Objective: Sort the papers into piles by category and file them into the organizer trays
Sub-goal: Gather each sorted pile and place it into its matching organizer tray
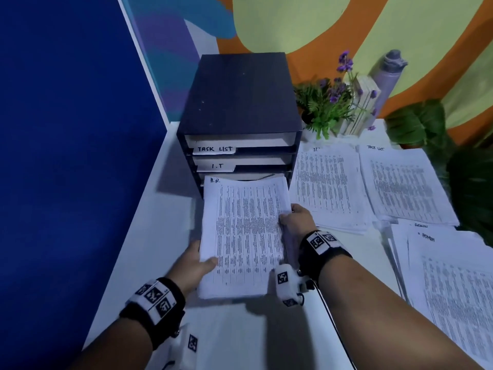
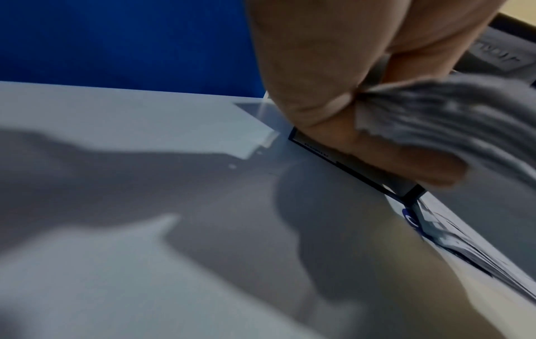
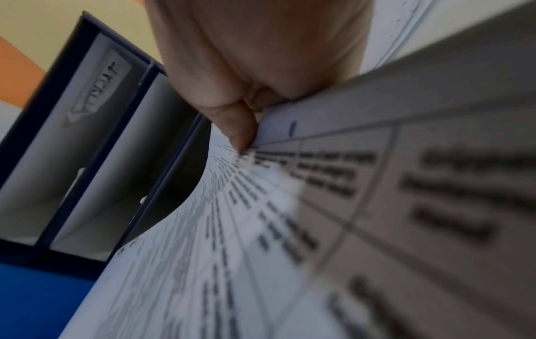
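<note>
Left hand (image 1: 196, 265) pinching the near left edge and right hand (image 1: 294, 222) gripping the right edge of the thick white stack of printed papers marked "H.R." (image 1: 244, 236), held level above the white tabletop (image 1: 149, 236), its far end at the mouth of the third slot of the dark blue four-tier organizer (image 1: 237, 102). Best fed straight in, edges squared, kept flat beneath the "I.T" tray (image 1: 217, 166). Sagging far corners likely to catch the slot's lip.
</note>
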Available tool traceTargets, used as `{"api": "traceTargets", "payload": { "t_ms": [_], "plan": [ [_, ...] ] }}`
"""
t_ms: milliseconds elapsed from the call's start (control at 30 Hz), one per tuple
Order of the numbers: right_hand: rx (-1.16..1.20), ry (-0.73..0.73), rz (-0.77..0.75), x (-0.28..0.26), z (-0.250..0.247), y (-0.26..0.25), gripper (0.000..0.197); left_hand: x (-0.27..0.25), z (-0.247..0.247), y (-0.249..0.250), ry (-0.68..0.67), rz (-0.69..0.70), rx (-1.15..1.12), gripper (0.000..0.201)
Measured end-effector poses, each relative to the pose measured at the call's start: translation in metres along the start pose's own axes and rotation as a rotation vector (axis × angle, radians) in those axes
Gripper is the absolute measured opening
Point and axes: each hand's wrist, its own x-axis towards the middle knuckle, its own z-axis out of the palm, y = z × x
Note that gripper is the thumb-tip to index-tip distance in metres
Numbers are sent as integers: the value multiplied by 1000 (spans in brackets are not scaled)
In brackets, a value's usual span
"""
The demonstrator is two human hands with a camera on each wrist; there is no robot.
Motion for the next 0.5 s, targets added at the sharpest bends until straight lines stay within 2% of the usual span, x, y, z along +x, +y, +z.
{"api": "traceTargets", "payload": {
  "t_ms": [67,233,300,400,500],
  "plan": [
    [6,3,4,9,-2,-5,22,8,0,10,-15,19,-37,59],
    [134,-37,2,24,-5,-15,26,31,-6,11,-88,-20,-11,74],
    [104,-57,-25,26,0,-15,35,45,-10,12,-43,1,42,66],
    [-9,-91,-33,22,5,-5,40,62,-5,34,113,25,87,40],
    [-8,-86,-22,14,4,4,24,82,-3,58,227,78,82,33]
  ]
}}
